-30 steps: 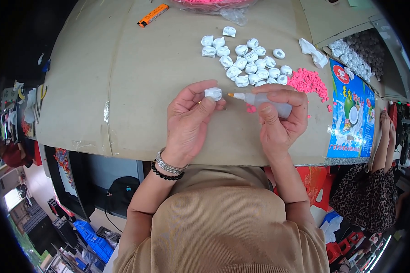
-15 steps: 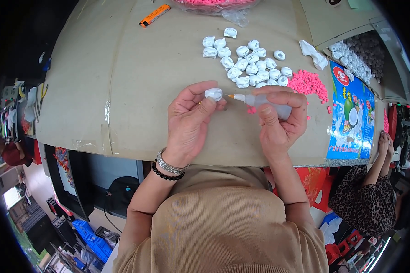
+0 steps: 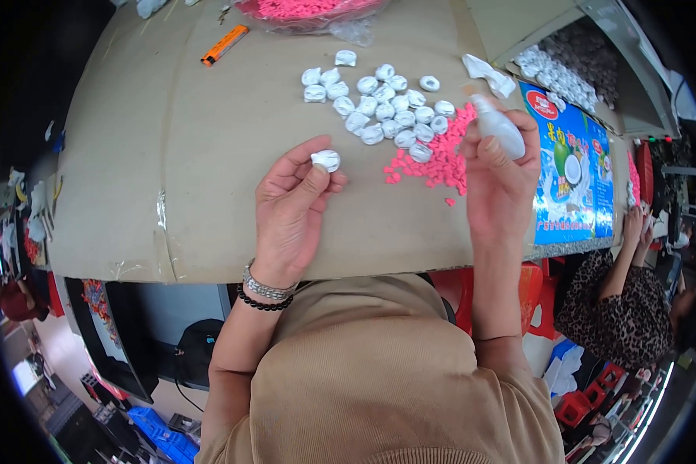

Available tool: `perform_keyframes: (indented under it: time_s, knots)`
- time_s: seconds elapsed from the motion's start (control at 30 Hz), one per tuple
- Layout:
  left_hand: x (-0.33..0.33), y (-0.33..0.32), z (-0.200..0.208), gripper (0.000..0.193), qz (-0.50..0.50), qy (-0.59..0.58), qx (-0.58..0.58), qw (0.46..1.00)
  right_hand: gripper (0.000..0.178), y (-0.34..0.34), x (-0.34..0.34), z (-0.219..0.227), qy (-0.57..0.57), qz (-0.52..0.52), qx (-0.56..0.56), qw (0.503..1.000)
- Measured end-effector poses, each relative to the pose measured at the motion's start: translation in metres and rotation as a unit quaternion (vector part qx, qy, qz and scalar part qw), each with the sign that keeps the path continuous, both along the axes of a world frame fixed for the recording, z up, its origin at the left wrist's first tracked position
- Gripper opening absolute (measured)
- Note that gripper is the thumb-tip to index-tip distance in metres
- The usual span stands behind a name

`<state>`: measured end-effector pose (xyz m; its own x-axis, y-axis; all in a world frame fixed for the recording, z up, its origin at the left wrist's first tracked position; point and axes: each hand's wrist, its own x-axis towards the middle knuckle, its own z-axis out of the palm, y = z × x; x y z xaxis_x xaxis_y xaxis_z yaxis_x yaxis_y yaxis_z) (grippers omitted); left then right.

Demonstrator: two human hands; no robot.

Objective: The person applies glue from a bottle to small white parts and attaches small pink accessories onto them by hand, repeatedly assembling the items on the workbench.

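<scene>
My left hand (image 3: 295,205) pinches a small white rounded piece (image 3: 327,161) between thumb and fingers, above the table. To the right, my right hand (image 3: 504,170) is wrapped round a translucent white squeeze bottle (image 3: 501,133) with a narrow tip, which points up and away from the held piece. Several similar white rounded pieces (image 3: 384,112) lie grouped on the table beyond my hands. A spread of small pink pieces (image 3: 441,158) lies between that group and my right hand.
A pink-filled bowl (image 3: 309,9) stands at the far edge, with an orange box cutter (image 3: 224,45) to its left. On the right are a crumpled white cloth (image 3: 489,75), a blue printed sheet (image 3: 572,170) and a box of white and dark pieces (image 3: 557,73). Another person (image 3: 615,309) sits far right.
My right hand has moved right and away from the white piece, tilting the bottle tip upward. My left hand still holds the piece. The whole view has shifted, moving the table things leftward.
</scene>
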<state>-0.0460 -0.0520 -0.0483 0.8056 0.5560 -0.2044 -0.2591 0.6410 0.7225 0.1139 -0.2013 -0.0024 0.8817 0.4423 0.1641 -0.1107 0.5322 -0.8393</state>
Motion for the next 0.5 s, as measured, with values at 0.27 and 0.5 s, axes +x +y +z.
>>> perform_keyframes:
  time_s: [0.27, 0.5]
  knots:
    - [-0.013, -0.005, 0.005, 0.034, -0.032, -0.014, -0.062, 0.997, 0.026, -0.019, 0.000, 0.008, 0.004, 0.051, -0.298, 0.953]
    - [-0.031, -0.011, 0.009, 0.033, 0.008, -0.008, -0.056, 0.998, 0.019, -0.001, -0.018, -0.015, -0.434, -0.010, -0.484, 0.760]
